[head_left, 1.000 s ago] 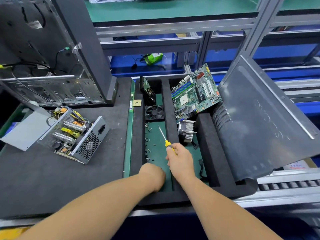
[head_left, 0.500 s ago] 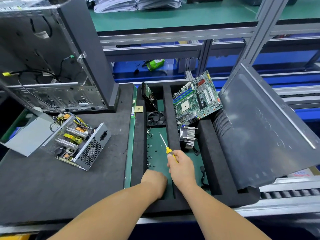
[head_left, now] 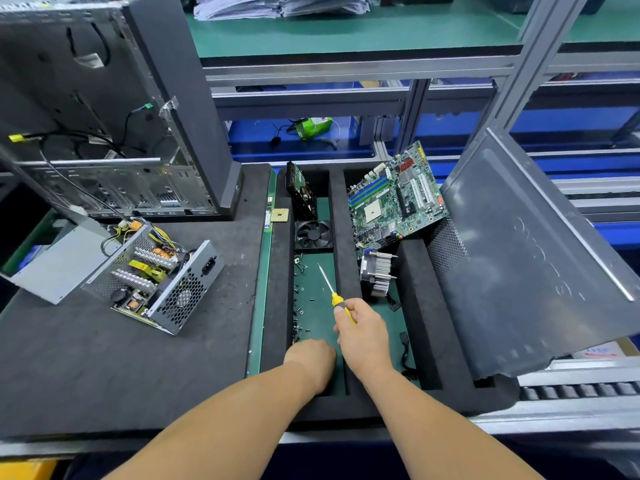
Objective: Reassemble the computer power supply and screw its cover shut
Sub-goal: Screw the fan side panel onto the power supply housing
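power supply [head_left: 152, 282] | open, well left | right grip [head_left: 363, 336] holds screwdriver [head_left: 334, 296]

We have a single view, from a wide-angle camera worn on the person's head, looking forward and steeply down over both forearms onto the dark grey foam-topped workbench [head_left: 104, 368]. It sits close above the black foam tray with green-floored compartments [head_left: 420, 306] at centre, while the opened silver metal power supply box [head_left: 156, 282] lies off to the left and the green shelving rack [head_left: 346, 39] fills the top. Straight edges bow toward the borders, and no second view overlaps it.
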